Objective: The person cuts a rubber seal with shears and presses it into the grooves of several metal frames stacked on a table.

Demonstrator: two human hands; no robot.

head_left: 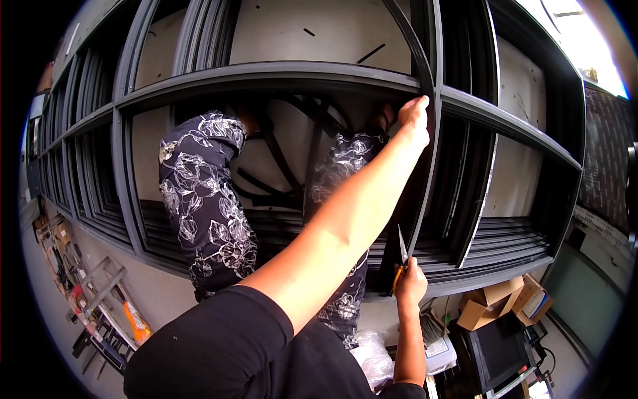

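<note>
My left hand point(415, 121) reaches across to a crossing of the dark grey metal frame point(266, 69). Its fingers are closed at the end of a long black flexible strip point(413, 41), which curves down from the top of the view and lies along the upright bar. Part of the grip is hidden by the hand itself. Lower down, beside the same bar, my right hand point(410, 284) is wrapped round a pair of scissors point(401, 256) with orange-yellow handles. The blades point up, next to the bar and apart from my left hand.
My legs point(203, 193) stand inside an opening of the stacked frames, with loose black strips point(272, 156) on the floor around them. Cut pieces point(371, 53) lie beyond the rail. A cardboard box point(488, 302) is at lower right, a ladder point(106, 286) at lower left.
</note>
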